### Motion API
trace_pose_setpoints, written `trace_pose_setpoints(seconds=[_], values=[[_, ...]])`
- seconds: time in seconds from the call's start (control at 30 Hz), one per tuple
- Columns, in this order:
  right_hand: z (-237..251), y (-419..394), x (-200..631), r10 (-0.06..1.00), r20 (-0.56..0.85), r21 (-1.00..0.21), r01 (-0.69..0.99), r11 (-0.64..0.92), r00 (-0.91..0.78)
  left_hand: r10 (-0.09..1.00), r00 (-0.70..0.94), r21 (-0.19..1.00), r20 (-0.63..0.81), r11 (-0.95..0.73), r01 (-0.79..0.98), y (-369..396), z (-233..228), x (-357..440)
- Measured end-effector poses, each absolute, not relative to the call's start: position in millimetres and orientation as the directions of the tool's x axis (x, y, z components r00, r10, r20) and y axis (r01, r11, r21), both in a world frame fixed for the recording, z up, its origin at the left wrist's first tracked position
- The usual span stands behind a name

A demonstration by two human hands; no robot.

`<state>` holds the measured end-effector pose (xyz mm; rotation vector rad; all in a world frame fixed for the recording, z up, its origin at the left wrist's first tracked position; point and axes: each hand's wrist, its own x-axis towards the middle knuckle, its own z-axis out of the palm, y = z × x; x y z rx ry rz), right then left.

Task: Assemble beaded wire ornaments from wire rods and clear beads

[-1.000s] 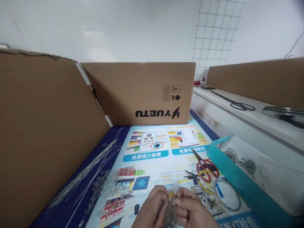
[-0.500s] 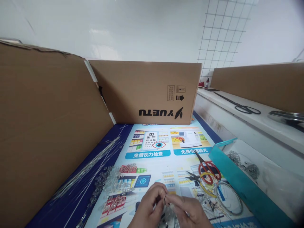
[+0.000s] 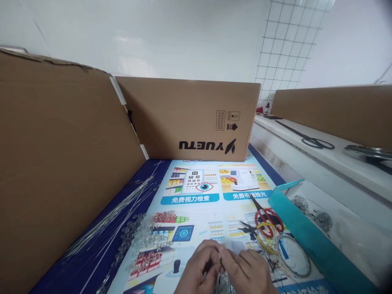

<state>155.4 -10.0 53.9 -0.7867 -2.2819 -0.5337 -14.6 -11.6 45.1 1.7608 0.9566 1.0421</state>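
At the bottom centre my left hand (image 3: 200, 267) and my right hand (image 3: 246, 269) meet, their fingertips pinched together. Between and below them shows a clear, wiry beaded piece (image 3: 225, 284), partly hidden by the fingers and cut off by the frame edge. Both hands are closed on it; the exact pinched spot is too small to make out. Left of the hands lies a loose spread of clear beads (image 3: 147, 232). To the right are red-handled scissors (image 3: 268, 220), yellow-handled pliers (image 3: 265, 241) and a coil of wire (image 3: 294, 255).
Long thin wires (image 3: 113, 216) lie on the blue cloth at left. A teal-edged box (image 3: 315, 234) at right holds wire clusters (image 3: 312, 212). Cardboard panels (image 3: 183, 118) wall off the back and left. Large black scissors (image 3: 315, 142) rest on the white ledge.
Both hands have shifted slightly right and stay pinched together. The right hand's fingers have curled in more, with its back turned further up. Tools and beads lie as before.
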Motion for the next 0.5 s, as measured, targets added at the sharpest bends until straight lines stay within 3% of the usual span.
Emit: trace_pose_setpoints(seconds=[0.5], values=[[27.4, -9.5, 163.0, 0.529, 0.600, 0.127, 0.724, 0.678, -0.600, 0.831, 0.364, 0.855, 0.420, -0.497, 0.148, -19.2, 17.5, -1.3]])
